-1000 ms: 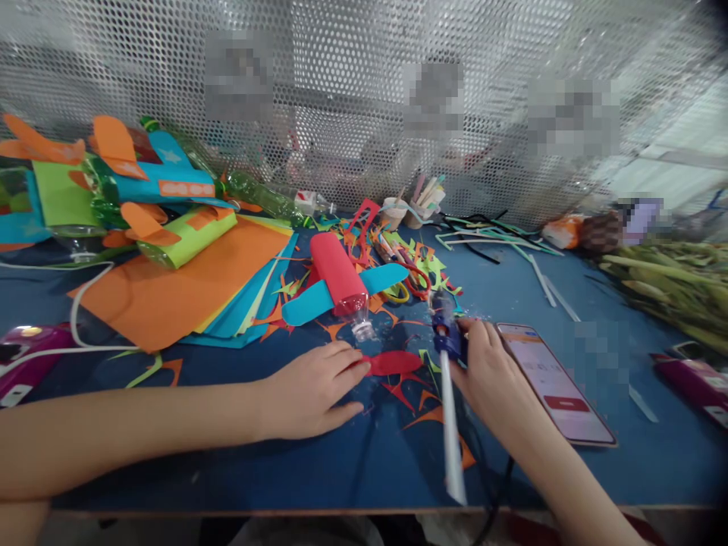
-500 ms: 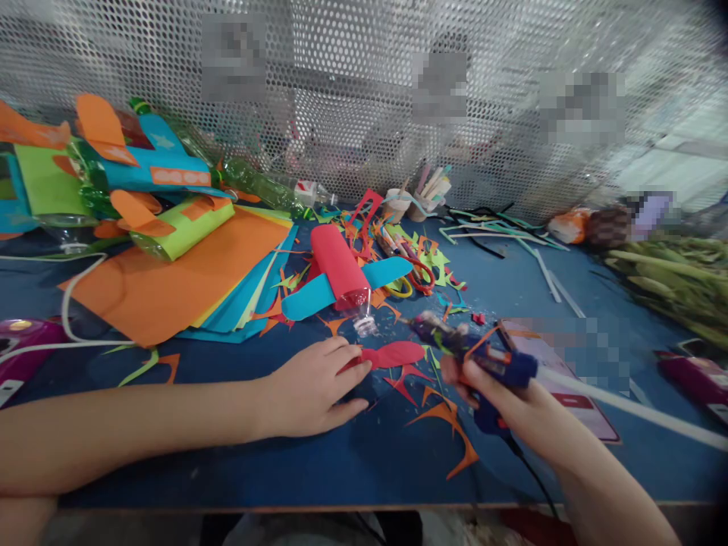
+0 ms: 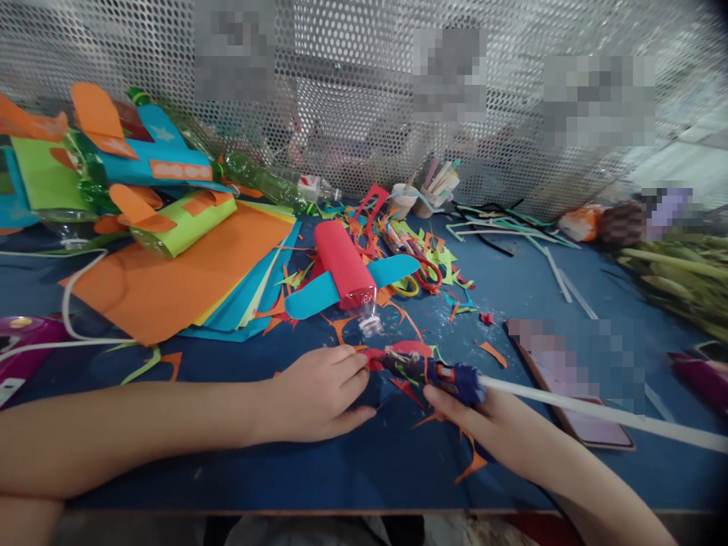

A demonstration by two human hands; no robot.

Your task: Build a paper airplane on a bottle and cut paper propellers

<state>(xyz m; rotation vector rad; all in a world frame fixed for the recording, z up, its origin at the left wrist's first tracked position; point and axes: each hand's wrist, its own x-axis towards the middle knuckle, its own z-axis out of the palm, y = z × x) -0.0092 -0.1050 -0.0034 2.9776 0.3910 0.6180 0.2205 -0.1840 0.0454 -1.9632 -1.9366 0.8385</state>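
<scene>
My left hand (image 3: 330, 394) rests on the blue table, its fingertips pressing down one end of a red paper propeller shape (image 3: 418, 349). The thumb is stretched out to one side. My right hand (image 3: 478, 421) is shut on a blue hot glue gun (image 3: 455, 379), from whose back a long white glue stick (image 3: 591, 413) sticks out. The gun's tip lies over the middle of the red shape, close to my left fingertips. Just beyond my hands is a plane made from a clear bottle (image 3: 371, 322) wrapped in red paper (image 3: 344, 262), with blue paper wings (image 3: 312, 296).
Orange sheets (image 3: 193, 265) and other coloured paper are stacked at left, under a green-and-orange bottle plane (image 3: 193, 227). Scissors (image 3: 431, 274) lie among paper scraps. A phone (image 3: 569, 387) lies right of my right hand. Cups of sticks (image 3: 435, 193) stand by the perforated metal screen (image 3: 353, 98).
My right hand has brought the glue gun leftward, so its tip is now over the red paper shape. My left hand stays on the shape, its fingers drawn slightly closer together.
</scene>
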